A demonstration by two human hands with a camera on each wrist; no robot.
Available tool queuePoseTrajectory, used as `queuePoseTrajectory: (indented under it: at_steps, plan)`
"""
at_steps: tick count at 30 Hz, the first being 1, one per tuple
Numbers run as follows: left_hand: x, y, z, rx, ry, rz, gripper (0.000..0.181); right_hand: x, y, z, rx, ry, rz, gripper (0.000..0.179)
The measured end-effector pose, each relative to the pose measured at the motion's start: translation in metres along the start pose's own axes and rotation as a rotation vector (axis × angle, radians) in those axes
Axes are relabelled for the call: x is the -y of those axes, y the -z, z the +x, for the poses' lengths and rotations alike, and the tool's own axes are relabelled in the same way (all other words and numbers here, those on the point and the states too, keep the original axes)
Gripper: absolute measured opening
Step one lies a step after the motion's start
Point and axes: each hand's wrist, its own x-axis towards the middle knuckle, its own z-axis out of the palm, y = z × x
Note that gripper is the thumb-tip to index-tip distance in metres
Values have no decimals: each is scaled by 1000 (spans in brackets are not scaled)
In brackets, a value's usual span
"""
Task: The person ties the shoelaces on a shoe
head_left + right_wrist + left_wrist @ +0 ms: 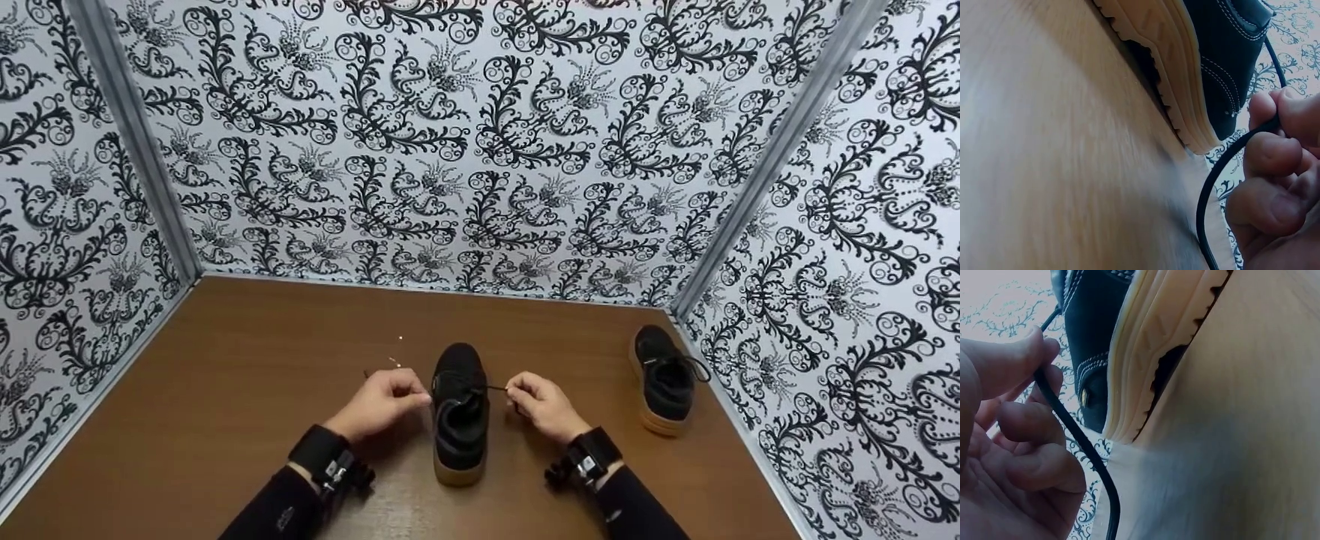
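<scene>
A black shoe (459, 420) with a tan sole stands on the table between my two hands, its toe pointing away from me. At its left side, my left hand (384, 401) pinches a black shoelace (1081, 436) between thumb and forefinger; the loose end hangs down past the curled fingers. On the other side, my right hand (546, 405) pinches the other lace end (1213, 174), which runs taut from the shoe's opening to the fingertips. Below the right fingers the rest of that lace curves downward. Both hands are apart from the shoe's sole (1176, 73).
A second black shoe (664, 382) with a tan sole stands at the right edge of the brown table (285, 337), its lace looped out to the right. Patterned wall panels (480, 150) enclose the table at the back and both sides.
</scene>
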Motion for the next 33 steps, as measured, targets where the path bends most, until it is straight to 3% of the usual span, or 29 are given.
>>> queuePoseTrajectory:
  at_steps: [10, 20, 27, 33]
  plan:
    - [-3, 5, 4, -13, 3, 106, 12, -1, 5, -5, 5, 8, -15, 21]
    - [-8, -15, 3, -131, 167, 182, 14, -11, -8, -2, 17, -33, 94, 26]
    - [-5, -23, 2, -141, 179, 168, 15, -11, -8, -2, -4, -35, 120, 25]
    - [-6, -24, 7, -232, 155, 167, 24, -12, -5, 0, -25, -42, 117, 25]
